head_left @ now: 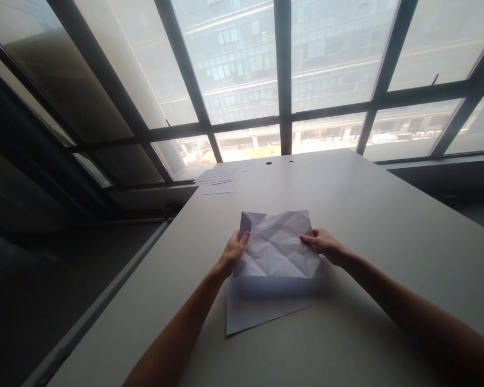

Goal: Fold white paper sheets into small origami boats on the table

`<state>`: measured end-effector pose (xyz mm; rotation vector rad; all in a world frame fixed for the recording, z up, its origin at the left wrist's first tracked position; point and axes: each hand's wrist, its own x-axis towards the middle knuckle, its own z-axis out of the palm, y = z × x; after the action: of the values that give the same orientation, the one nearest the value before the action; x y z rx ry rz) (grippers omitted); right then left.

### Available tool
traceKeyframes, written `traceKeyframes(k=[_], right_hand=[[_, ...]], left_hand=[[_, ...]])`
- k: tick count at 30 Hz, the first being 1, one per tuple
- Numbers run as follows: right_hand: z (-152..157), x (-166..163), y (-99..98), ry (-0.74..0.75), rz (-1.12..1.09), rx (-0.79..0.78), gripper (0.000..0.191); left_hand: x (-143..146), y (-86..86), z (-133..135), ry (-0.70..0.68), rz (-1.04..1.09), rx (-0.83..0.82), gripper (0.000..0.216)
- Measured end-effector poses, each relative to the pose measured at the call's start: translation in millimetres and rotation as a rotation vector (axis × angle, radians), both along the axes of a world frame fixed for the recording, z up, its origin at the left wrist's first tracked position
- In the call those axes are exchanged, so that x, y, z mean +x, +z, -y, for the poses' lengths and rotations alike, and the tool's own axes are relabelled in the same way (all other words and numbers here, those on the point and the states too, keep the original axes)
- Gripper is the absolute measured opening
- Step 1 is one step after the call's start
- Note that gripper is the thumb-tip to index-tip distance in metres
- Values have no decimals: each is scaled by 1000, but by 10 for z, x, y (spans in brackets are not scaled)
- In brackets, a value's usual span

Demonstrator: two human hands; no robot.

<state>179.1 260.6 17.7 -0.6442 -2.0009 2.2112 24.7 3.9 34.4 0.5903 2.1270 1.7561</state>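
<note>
I hold a creased white sheet of paper point(276, 244) up above the table, tilted toward me, its surface covered in fold lines. My left hand point(234, 252) pinches its left edge with the thumb on top. My right hand point(322, 243) grips its right edge, fingers closed on the paper. Beneath it, a flat white sheet point(258, 309) lies on the grey table point(367, 226), partly in the held paper's shadow.
More loose white sheets point(220, 180) lie at the table's far left corner. Two small round holes point(279, 161) sit near the far edge. Large windows with dark frames point(283, 75) rise behind the table. The table's left edge point(116, 285) drops to a dark floor.
</note>
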Motion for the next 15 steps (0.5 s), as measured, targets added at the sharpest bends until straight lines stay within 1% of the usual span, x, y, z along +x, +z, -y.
traceKeyframes(k=[2, 3, 5, 6, 7, 8, 9, 11, 12, 14, 15], right_hand=[[32, 12, 11, -39, -24, 24, 29], [51, 20, 25, -49, -36, 38, 28], [87, 34, 57, -67, -64, 70, 28], [100, 37, 68, -84, -79, 91, 29], [107, 37, 74, -103, -93, 114, 31], [108, 33, 72, -121, -102, 139, 32], [100, 26, 62, -129, -106, 162, 32], [63, 7, 23, -112, -100, 202, 34], [37, -3, -2, -94, -89, 225, 36], [-13, -14, -52, -61, -56, 301, 42], [-30, -12, -69, -52, -35, 372, 47]], left_hand=[[-4, 17, 24, -67, -45, 8, 60], [-12, 16, 40, -85, -39, 4, 70], [-47, -4, 81, -75, 10, -24, 91], [-77, -19, 106, -55, 39, -47, 99], [-115, -35, 134, -36, 64, -69, 103], [-158, -49, 164, -22, 80, -84, 100], [-205, -60, 194, -23, 98, -84, 91], [-300, -71, 252, -38, 135, -61, 73], [-343, -72, 279, -48, 162, -47, 68], [-414, -64, 333, -65, 218, -32, 68], [-436, -52, 363, -70, 238, -39, 70]])
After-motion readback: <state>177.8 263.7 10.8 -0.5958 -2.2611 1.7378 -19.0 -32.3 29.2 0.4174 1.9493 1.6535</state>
